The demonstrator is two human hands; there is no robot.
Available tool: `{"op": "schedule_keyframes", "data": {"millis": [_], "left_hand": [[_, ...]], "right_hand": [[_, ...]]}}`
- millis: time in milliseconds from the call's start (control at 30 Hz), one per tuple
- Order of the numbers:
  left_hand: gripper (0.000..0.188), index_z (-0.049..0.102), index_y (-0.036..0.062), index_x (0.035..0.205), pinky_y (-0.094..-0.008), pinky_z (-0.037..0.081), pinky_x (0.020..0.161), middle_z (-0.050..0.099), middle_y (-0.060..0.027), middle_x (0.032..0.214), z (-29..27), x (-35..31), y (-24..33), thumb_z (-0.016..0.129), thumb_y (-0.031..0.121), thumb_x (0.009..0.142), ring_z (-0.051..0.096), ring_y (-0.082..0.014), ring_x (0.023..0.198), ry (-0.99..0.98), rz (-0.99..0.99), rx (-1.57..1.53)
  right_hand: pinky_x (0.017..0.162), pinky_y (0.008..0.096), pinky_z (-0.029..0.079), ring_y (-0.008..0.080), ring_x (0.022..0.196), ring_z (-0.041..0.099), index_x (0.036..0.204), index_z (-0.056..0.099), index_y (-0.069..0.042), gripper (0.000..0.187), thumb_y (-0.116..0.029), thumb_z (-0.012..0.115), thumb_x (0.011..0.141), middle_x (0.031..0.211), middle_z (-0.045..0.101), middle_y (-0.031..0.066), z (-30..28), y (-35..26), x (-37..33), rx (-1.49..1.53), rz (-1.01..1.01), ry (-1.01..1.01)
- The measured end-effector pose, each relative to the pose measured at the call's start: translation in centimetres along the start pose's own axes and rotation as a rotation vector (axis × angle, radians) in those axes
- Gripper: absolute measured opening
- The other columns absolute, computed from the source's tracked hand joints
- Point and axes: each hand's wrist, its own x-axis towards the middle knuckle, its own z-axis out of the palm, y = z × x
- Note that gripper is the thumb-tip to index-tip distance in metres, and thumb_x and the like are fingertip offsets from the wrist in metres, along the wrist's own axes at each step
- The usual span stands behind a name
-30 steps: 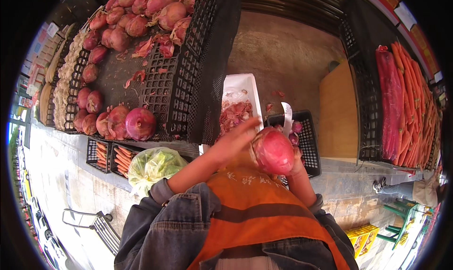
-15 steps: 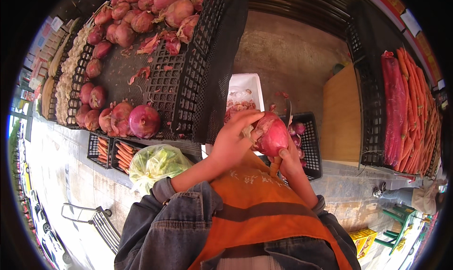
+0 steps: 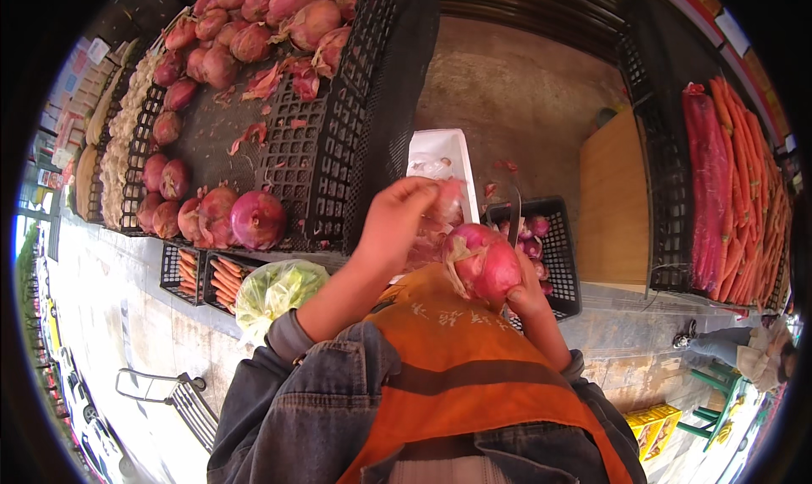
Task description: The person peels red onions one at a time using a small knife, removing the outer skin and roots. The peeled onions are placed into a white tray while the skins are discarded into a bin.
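My right hand (image 3: 530, 291) is closed around a large red onion (image 3: 491, 268), its thumb on the lower right side. A knife (image 3: 515, 218) is in the same hand, its blade pointing up behind the onion. Loose papery skin hangs on the onion's left side. My left hand (image 3: 387, 226) is apart from the onion, fingers pinched on a thin piece of onion skin (image 3: 449, 198), slightly blurred. Beneath it stands a white foam box (image 3: 467, 180) with skins in it. A black crate (image 3: 565, 260) behind my right hand holds several peeled red onions (image 3: 533, 247).
A slanted black crate (image 3: 326, 175) at upper left holds red onions (image 3: 222, 65). Carrots (image 3: 748, 205) fill a rack at right, beside a wooden board (image 3: 611, 209). A bag of greens (image 3: 283, 291), a hand cart (image 3: 186, 408) and a yellow crate (image 3: 651, 429) are lower down.
My left hand has pulled away from the onion, up and to the left, with a piece of skin. The onion has turned slightly and sits a little lower in my right hand.
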Motion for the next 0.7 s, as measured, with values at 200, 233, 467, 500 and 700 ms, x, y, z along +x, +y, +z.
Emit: {"op": "schedule_keyframes", "data": {"millis": [200, 233, 467, 500, 700], "left_hand": [[0.034, 0.057, 0.002, 0.118, -0.0295, 0.05, 0.078, 0.058, -0.0104, 0.106, -3.3, 3.9, -5.4, 0.06, 0.018, 0.089, 0.058, -0.0178, 0.094, 0.014, -0.006, 0.157], [0.039, 0.054, 0.0019, 0.122, -0.0307, 0.048, 0.085, 0.055, -0.0128, 0.113, -3.0, 4.2, -5.6, 0.061, 0.018, 0.087, 0.056, -0.0198, 0.101, 0.008, 0.072, 0.261], [0.071, 0.035, 0.0008, 0.14, -0.0365, 0.031, 0.107, 0.039, -0.0205, 0.138, 0.6, 0.6, -2.3, 0.069, 0.02, 0.08, 0.039, -0.0303, 0.129, -0.385, 0.488, 0.639], [0.077, 0.033, 0.0007, 0.141, -0.0363, 0.031, 0.107, 0.04, -0.0202, 0.138, 1.6, -0.3, -1.5, 0.072, 0.02, 0.077, 0.039, -0.0297, 0.13, -0.476, 0.533, 0.702], [0.098, 0.023, 0.003, 0.145, -0.0337, 0.031, 0.108, 0.035, -0.0178, 0.143, 1.6, -0.6, -2.2, 0.078, 0.008, 0.065, 0.037, -0.0243, 0.131, -0.438, 0.319, 0.506]], "right_hand": [[0.104, 0.0468, 0.04, 0.0313, 0.13, 0.041, 0.147, 0.019, -0.008, 0.116, -0.07, 0.068, 0.062, 0.146, 0.034, 0.0112, -0.5, 0.4, -0.8, 0.441, 0.099, -0.167], [0.104, 0.0478, 0.04, 0.0314, 0.13, 0.041, 0.147, 0.019, -0.01, 0.114, -0.073, 0.064, 0.063, 0.146, 0.034, 0.0107, -0.7, 0.6, -0.9, 0.435, 0.062, -0.087], [0.07, 0.0361, 0.053, 0.0223, 0.099, 0.06, 0.141, 0.033, -0.013, 0.096, -0.08, 0.044, 0.073, 0.128, 0.053, 0.0106, -2.3, 2.2, 0.8, 0.716, -0.005, -0.063], [0.06, 0.0321, 0.052, 0.0202, 0.09, 0.061, 0.14, 0.034, -0.013, 0.094, -0.08, 0.041, 0.075, 0.124, 0.055, 0.0099, -1.2, 1.4, 0.7, 0.61, 0.102, 0.136], [0.031, 0.0245, 0.029, 0.0123, 0.036, 0.037, 0.119, 0.05, -0.014, 0.072, -0.074, 0.026, 0.086, 0.069, 0.056, 0.0038, 1.3, -1.0, 1.5, 0.735, 0.349, 0.165]]}}
